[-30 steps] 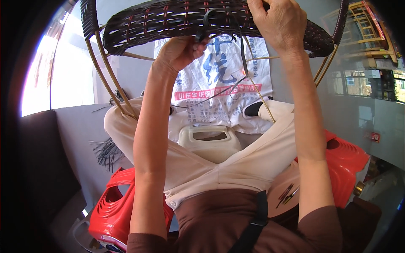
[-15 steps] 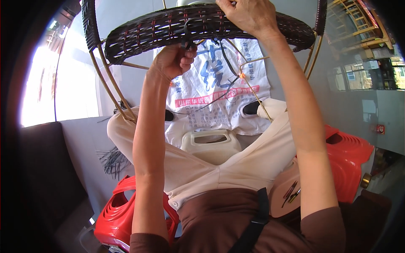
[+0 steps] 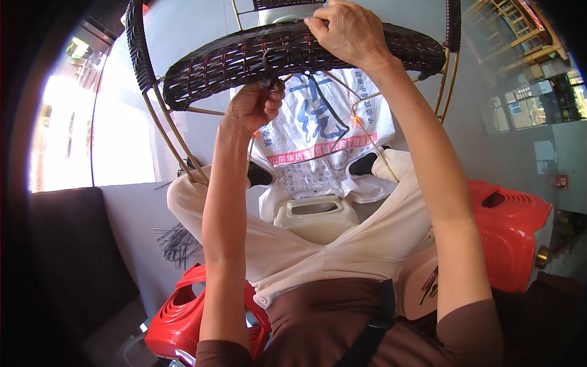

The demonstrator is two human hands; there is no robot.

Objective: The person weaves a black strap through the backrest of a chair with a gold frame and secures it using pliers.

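Observation:
In front of me is a curved panel point(image 3: 214, 74) woven from dark brown strips with reddish ones among them, joined to a thin gold-coloured metal frame point(image 3: 160, 116). Below its near edge, my left hand point(image 3: 254, 107) is closed in a pinch on a dark flat strip point(image 3: 267, 76) that runs up across the weave. My right hand point(image 3: 351, 37) lies over the panel's top edge, fingers curled round it. Whether those fingers also hold a strip is hidden. A loose dark strip point(image 3: 333, 116) hangs in a bend under the panel, over a white printed sack point(image 3: 367, 147).
Between my legs stands a cream plastic stool point(image 3: 333, 223). Red plastic stools flank me at left point(image 3: 177, 318) and right point(image 3: 504, 235). A bundle of dark strips point(image 3: 177, 244) lies on the floor at left. Slim tools point(image 3: 431, 284) rest on a pinkish seat by my right thigh.
The right hand has shifted slightly left and down along the top edge. The left hand keeps its pinch on the strip. The whole view has moved a little, and the loose strip's bend looks different.

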